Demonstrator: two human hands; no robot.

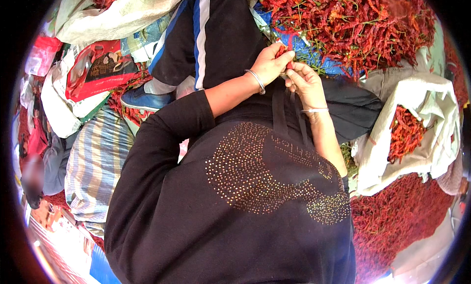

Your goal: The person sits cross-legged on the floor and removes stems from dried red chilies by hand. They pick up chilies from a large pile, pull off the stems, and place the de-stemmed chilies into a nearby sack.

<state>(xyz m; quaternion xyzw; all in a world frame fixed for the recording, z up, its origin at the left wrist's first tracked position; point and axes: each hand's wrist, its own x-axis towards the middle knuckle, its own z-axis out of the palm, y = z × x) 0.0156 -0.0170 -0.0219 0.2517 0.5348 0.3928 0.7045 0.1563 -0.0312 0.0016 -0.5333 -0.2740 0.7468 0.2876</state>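
My left hand (pixel 271 63) grips dried red chillies (pixel 280 51), its thumb laid over them. Close against it, my right hand (pixel 303 79) pinches at the lower end of a chilli (pixel 289 65); its fingertips partly hide what lies between them. Both hands are above my lap, at the near edge of a large heap of dried red chillies (pixel 357 26). Loose green stems (pixel 311 59) lie on a blue plastic sheet (pixel 333 66) beside the hands.
A white woven sack (pixel 438 118) holding chillies stands at right, above a wide spread of chillies (pixel 401 217). To the left are a striped sack (pixel 99 158), a red-and-white bag (pixel 99 72) and my blue shoe (pixel 147 99). Another person (pixel 59 162) is at the far left.
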